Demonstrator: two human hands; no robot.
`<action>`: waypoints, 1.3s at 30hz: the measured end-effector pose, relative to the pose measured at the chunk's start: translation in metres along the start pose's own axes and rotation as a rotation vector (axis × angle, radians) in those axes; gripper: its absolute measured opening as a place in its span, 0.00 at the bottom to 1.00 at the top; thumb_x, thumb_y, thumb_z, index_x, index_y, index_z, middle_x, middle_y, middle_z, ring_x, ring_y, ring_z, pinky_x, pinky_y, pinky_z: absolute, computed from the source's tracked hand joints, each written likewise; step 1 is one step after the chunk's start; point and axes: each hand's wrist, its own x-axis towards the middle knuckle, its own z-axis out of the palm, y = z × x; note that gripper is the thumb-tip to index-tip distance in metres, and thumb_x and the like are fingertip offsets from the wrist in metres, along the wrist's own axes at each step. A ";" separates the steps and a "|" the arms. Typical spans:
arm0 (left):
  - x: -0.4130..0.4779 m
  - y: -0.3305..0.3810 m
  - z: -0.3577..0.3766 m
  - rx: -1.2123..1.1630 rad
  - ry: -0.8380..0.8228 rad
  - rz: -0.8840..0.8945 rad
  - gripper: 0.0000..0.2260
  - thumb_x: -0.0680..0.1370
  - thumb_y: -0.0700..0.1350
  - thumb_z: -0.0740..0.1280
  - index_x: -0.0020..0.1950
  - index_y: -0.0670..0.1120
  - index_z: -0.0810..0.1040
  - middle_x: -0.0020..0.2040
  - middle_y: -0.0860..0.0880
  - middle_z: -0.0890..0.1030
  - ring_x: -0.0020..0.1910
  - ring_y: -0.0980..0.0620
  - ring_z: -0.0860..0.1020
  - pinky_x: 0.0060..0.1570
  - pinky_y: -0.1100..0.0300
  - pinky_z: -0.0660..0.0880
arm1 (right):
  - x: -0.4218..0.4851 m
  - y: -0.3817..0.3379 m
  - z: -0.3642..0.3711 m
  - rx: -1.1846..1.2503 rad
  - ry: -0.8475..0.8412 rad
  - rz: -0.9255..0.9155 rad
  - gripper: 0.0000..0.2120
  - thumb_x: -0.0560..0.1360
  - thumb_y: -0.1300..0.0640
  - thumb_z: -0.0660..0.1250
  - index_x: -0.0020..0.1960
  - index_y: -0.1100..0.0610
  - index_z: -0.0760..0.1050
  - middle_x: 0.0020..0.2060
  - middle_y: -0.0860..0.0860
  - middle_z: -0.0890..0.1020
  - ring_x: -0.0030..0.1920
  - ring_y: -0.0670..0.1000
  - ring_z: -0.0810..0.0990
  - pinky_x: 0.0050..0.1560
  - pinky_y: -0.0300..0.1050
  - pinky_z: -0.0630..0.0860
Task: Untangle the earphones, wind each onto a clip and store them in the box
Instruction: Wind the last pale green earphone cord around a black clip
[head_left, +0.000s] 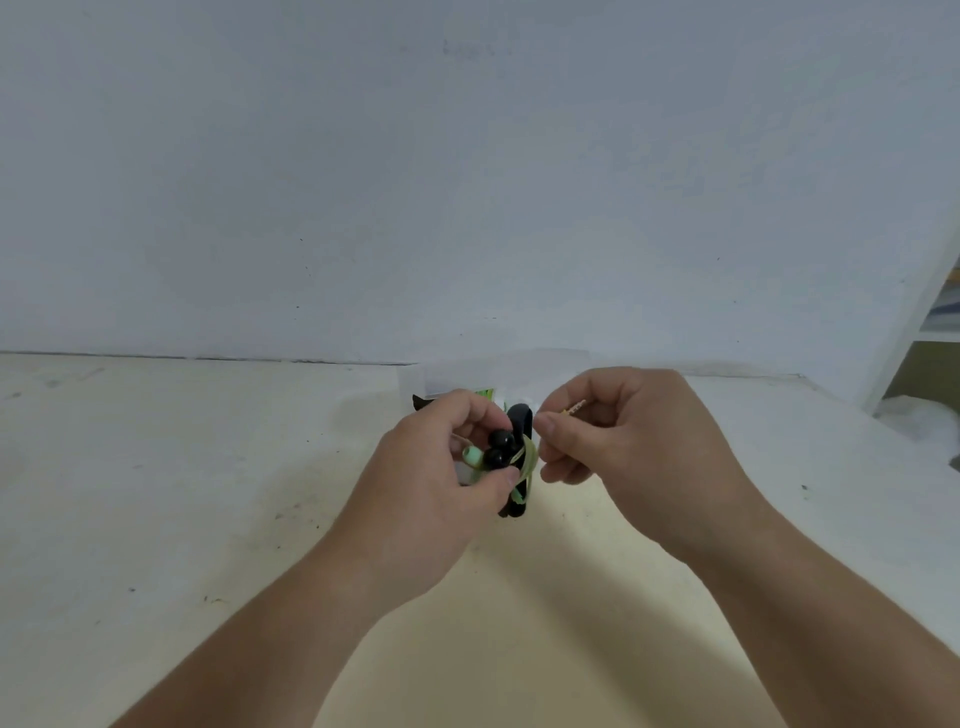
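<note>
My left hand grips a black clip with a pale green earphone cable wound round it. Two round black earbuds and a light green earbud show between its fingers. My right hand pinches the free end of the cable beside the clip, and the gold jack plug sticks out between its fingers. Both hands hover over the pale table. The clear storage box stands just behind them, partly hidden.
A white wall rises behind the table's far edge. A white shelf unit stands at the far right, with a crumpled white bag below it. Something green and black lies by the box, mostly hidden by my hands.
</note>
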 end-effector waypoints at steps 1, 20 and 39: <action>0.000 0.000 0.000 -0.006 -0.001 0.002 0.15 0.72 0.38 0.75 0.50 0.57 0.77 0.43 0.60 0.80 0.45 0.57 0.79 0.43 0.60 0.79 | 0.000 0.000 0.000 0.016 -0.007 0.001 0.04 0.75 0.64 0.72 0.41 0.60 0.81 0.30 0.53 0.84 0.29 0.50 0.84 0.32 0.38 0.78; -0.002 0.002 0.003 0.065 0.084 -0.025 0.15 0.65 0.43 0.80 0.44 0.57 0.80 0.40 0.59 0.81 0.37 0.58 0.80 0.41 0.58 0.82 | -0.002 0.001 0.001 -0.097 -0.037 -0.054 0.06 0.76 0.60 0.72 0.40 0.56 0.83 0.30 0.51 0.84 0.32 0.50 0.84 0.40 0.50 0.82; -0.004 0.005 0.005 0.048 0.070 0.025 0.14 0.68 0.43 0.79 0.46 0.56 0.79 0.41 0.57 0.81 0.39 0.56 0.81 0.42 0.59 0.80 | -0.002 0.001 0.000 -0.087 -0.028 -0.078 0.09 0.77 0.58 0.70 0.39 0.55 0.82 0.30 0.51 0.83 0.31 0.51 0.83 0.33 0.40 0.78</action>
